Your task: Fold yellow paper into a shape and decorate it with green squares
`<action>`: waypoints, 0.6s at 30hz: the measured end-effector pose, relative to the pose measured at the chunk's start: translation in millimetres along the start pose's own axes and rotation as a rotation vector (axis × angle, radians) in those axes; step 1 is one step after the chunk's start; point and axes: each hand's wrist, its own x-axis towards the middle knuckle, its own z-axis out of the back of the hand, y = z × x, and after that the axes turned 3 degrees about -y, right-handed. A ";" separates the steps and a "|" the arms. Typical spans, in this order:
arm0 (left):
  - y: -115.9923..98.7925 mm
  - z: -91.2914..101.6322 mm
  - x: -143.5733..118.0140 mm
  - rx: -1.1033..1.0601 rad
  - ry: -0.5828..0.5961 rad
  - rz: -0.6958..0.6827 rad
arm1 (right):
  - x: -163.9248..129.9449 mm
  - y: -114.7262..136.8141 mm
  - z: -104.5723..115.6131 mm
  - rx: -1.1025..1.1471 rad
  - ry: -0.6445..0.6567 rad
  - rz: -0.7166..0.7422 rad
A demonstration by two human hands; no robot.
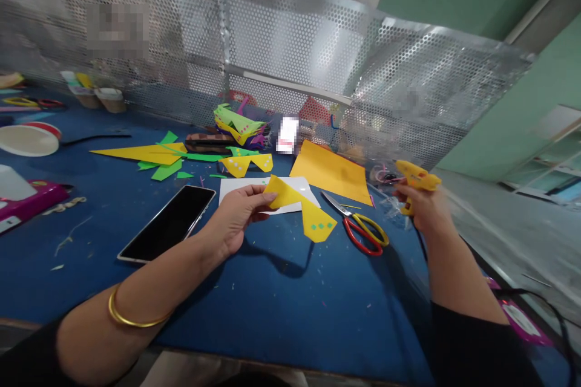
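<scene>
My left hand (238,217) pinches a folded yellow paper shape (302,208) with small green squares on its lower tip, held just above the blue table (281,296). A white sheet (236,188) lies under it. My right hand (420,205) grips a yellow glue gun (416,178) by its handle, nozzle pointing left, at the table's right edge. Red and yellow scissors (363,230) lie between the two hands.
A black phone (169,224) lies left of my left hand. An orange sheet (333,172), yellow and green paper scraps (158,157) and a pile of shapes (236,124) sit further back. A perforated metal screen (318,54) rises behind. A white plate (27,140) is at far left.
</scene>
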 end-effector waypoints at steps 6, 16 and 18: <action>1.1 -3.8 -7.3 0.027 0.044 -0.001 | -55.2 79.4 -12.9 0.833 0.215 -0.059; 19.9 -12.3 -21.9 0.124 0.175 -0.009 | -114.6 122.1 -33.0 0.798 0.504 0.019; 20.3 -13.2 -22.8 0.133 0.169 -0.008 | -116.4 120.9 -35.3 0.763 0.520 0.011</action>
